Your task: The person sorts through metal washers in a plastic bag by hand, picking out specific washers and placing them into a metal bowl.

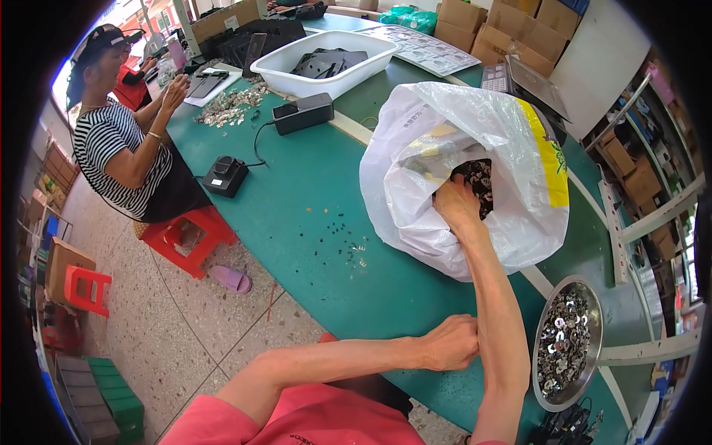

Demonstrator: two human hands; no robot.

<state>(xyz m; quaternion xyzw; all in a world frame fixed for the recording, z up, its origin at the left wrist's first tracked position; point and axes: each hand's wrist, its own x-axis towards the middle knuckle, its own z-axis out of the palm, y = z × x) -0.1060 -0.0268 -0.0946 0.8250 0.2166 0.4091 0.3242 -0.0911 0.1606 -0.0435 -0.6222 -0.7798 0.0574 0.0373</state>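
Note:
A large white woven plastic bag with a yellow stripe stands on the green table, its mouth spread wide. Inside it lies a mass of small dark and silvery metal parts. My right hand reaches through the mouth, fingertips down at these parts; the fingers are mostly hidden. Closed in a fist, my left hand is held against my right forearm, above the table's near edge. What it holds, if anything, does not show. Close by my right forearm, a round steel bowl contains many small metal pieces.
Small black bits lie scattered left of the bag. A black box-shaped device and a corded black unit stand farther left. Behind is a white tub with black panels. At the left, a person sits on a red stool.

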